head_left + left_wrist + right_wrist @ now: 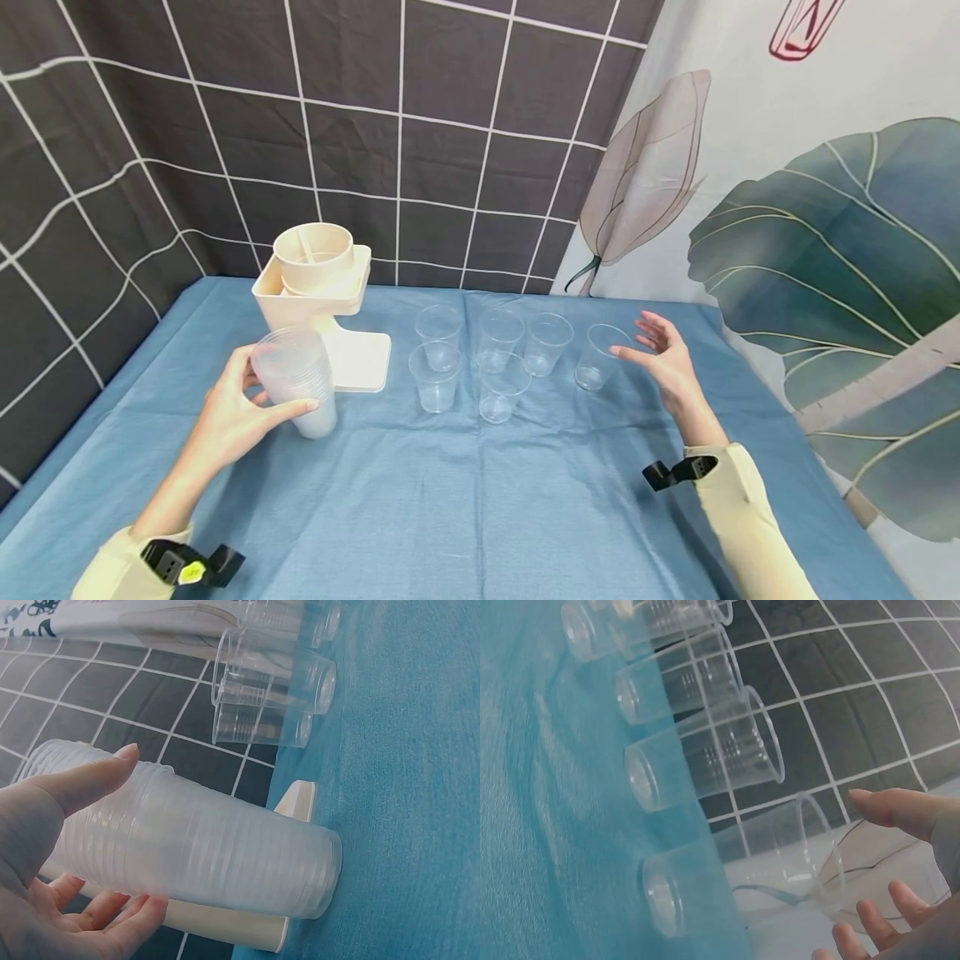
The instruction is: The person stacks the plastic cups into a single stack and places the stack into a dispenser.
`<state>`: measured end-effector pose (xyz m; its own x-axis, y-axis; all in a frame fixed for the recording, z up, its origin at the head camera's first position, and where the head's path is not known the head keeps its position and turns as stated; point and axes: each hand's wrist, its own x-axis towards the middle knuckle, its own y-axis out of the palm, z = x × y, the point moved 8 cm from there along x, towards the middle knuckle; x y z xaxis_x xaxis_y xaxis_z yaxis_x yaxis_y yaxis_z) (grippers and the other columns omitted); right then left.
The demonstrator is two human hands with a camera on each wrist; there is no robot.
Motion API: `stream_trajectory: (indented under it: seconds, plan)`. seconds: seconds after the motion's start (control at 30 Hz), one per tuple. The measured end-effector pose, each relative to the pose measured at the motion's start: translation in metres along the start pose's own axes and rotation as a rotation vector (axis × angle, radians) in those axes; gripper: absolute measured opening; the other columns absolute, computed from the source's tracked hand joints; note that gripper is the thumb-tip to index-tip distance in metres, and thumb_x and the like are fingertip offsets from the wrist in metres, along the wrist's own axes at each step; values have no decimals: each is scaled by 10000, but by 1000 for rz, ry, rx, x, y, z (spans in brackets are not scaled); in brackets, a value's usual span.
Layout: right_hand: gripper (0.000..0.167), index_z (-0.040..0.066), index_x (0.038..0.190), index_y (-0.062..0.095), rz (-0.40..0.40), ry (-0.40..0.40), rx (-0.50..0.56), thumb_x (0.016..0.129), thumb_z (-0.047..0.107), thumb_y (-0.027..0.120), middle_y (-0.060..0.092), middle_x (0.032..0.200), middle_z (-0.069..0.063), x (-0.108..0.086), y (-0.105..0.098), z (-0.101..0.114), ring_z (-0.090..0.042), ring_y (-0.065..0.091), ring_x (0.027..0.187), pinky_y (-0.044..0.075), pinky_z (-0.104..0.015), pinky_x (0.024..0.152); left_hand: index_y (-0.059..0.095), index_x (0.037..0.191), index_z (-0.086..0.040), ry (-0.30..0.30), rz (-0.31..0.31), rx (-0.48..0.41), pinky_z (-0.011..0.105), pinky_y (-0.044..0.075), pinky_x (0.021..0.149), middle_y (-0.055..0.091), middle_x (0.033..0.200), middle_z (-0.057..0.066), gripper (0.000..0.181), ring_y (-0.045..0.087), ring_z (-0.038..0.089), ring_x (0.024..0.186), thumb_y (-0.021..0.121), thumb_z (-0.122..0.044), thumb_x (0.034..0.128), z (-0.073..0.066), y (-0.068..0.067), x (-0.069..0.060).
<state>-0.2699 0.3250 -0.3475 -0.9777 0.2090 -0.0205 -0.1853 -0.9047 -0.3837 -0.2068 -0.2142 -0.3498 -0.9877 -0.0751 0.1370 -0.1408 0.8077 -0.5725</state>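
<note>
My left hand [228, 412] grips a tall stack of nested clear plastic cups [294, 379], thumb on one side and fingers on the other. In the left wrist view the stack [210, 840] has its base close to the blue cloth; whether it touches cannot be told. My right hand [672, 371] is beside the rightmost single cup [596, 360], thumb and fingers spread. The right wrist view shows its thumb [892, 806] near the rim of that upright cup [742, 862], with no clear grip on it. Several more cups [435, 387] stand upright left of it.
A cream plastic stand [360, 358] with a tray and a round holder [313, 254] is at the back left, just behind the stack. Blue cloth [420, 508] covers the table. A dark grid curtain [442, 150] hangs behind, with a leaf-print curtain [840, 250] at the right.
</note>
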Motion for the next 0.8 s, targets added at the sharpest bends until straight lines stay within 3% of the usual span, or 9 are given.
stream_trajectory:
  seconds: [0.37, 0.8]
  plan:
    - [947, 100, 1541, 95, 110, 36, 29, 839, 122, 730, 168, 1587, -170, 5, 13, -17, -376, 222, 1437, 256, -518, 1170, 272, 1423, -5, -2, 6, 1, 632, 410, 990, 433, 1334, 253, 933, 466, 453, 1183, 835, -290, 736, -1, 0, -1]
    - [956, 88, 1540, 81, 157, 68, 51, 835, 102, 727, 148, 1597, -167, 9, 24, -26, -384, 202, 1449, 240, -519, 1178, 265, 1430, -15, -15, 9, 9, 633, 406, 996, 427, 1346, 254, 943, 459, 452, 1194, 833, -311, 738, 1, 0, 0]
